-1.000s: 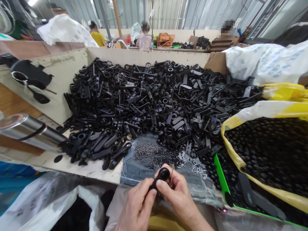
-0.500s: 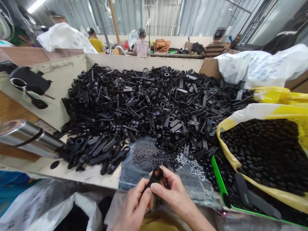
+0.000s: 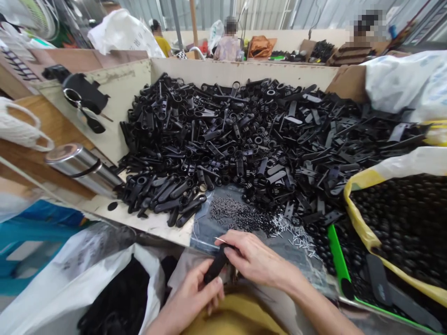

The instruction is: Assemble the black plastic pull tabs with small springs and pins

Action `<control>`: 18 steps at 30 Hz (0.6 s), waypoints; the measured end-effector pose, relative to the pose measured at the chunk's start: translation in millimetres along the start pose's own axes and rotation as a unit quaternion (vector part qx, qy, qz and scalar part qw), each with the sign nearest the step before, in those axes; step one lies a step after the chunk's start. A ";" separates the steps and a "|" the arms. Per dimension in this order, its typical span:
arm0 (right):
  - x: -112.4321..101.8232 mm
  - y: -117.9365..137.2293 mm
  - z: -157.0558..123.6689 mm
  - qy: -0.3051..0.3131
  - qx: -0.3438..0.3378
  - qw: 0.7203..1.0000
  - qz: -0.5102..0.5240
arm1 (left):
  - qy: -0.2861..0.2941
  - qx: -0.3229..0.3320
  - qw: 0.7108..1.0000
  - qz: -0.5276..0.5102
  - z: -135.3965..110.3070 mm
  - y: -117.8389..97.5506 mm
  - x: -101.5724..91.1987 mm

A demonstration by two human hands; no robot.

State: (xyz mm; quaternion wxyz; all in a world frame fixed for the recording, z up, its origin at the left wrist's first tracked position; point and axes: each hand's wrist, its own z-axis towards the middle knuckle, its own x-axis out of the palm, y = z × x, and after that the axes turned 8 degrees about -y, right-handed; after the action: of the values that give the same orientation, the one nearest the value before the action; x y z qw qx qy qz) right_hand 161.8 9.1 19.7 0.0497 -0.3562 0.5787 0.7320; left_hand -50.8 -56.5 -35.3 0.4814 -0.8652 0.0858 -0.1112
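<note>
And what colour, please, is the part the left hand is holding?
The held part is black, showing best in the head view.

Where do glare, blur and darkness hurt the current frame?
Head view, left: bright glare streaks on the steel flask; head view, bottom centre: the held black part shows little surface detail; head view, right: black balls look dim and soft; head view, top left: the fan looks smeared.

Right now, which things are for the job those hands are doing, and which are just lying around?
Likely for the job:
long black piece, in the left hand and right hand
heaped black plastic parts
thin silver metal pins

Probably just lying about:
shiny silver metal cylinder with a black band
coiled white rope
</note>
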 end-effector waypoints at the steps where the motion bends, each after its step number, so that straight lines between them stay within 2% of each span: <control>1: -0.5 0.6 2.6 0.021 -0.014 0.999 -0.027 | 0.032 -0.025 0.998 -0.045 2.5 3.0 1.5; 3: -3.0 1.5 5.2 0.049 -0.026 0.995 -0.082 | 0.054 -0.046 0.994 -0.086 8.7 5.8 5.6; 5: -5.8 2.5 3.3 0.060 -0.029 0.991 -0.115 | 0.039 -0.039 0.996 -0.068 13.6 5.0 10.2; 7: -6.2 4.7 -1.5 0.044 -0.020 0.991 -0.122 | 0.011 -0.015 0.999 -0.037 14.8 2.7 14.9; 9: -1.0 8.7 -4.8 -0.008 0.003 0.993 -0.115 | -0.021 0.011 1.000 -0.016 12.8 0.8 19.7; 11: 11.0 13.1 -2.9 -0.091 0.020 0.989 -0.111 | -0.051 0.031 0.998 -0.010 10.3 0.9 24.6; 14: 36.8 13.6 9.0 -0.201 0.009 0.965 -0.166 | -0.069 0.025 0.997 -0.039 10.8 6.1 29.8; 18: 63.4 -1.3 21.6 -0.246 -0.041 0.927 -0.279 | -0.041 -0.020 0.995 -0.086 17.0 17.2 27.1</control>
State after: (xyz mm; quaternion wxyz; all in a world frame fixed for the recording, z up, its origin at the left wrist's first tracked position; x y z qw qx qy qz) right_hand 105.4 7.0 -16.4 0.3783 -0.3136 0.3947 0.7764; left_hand -20.8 -58.6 -55.7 0.4556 -0.8826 -0.0067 -0.1156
